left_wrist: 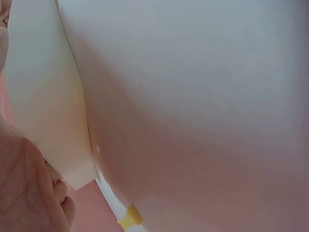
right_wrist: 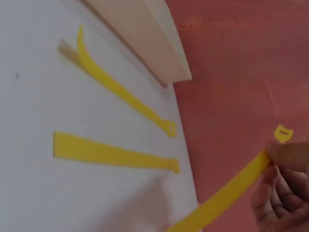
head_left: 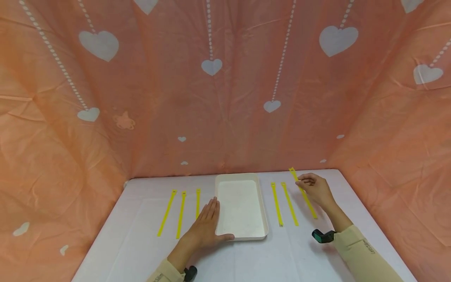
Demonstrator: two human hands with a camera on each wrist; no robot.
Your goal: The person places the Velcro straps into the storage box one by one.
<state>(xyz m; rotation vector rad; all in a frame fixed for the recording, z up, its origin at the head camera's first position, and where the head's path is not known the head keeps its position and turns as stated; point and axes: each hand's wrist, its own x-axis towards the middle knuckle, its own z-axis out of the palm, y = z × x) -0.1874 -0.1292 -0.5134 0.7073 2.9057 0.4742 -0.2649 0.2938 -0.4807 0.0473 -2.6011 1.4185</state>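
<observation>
My right hand [head_left: 317, 190] pinches a yellow hook-and-loop cable tie [head_left: 309, 204] between thumb and fingers, just below its slotted head. The rest of that tie [right_wrist: 224, 195] slants down from the fingers in the right wrist view. Beside it, two more yellow ties [head_left: 276, 205] lie on the white table; in the right wrist view one tie [right_wrist: 113, 87] has a tail curling up. My left hand [head_left: 204, 229] lies along the left side of a shallow white tray [head_left: 263, 207], fingers straight, thumb stretched across its near corner. The tray's wall [left_wrist: 46, 96] stands beside the palm in the left wrist view.
Three more yellow ties [head_left: 180, 215] lie left of the tray, the nearest partly behind my left hand. An orange curtain [head_left: 229, 129] with pale hearts rises behind the white table [head_left: 123, 235] and along both sides.
</observation>
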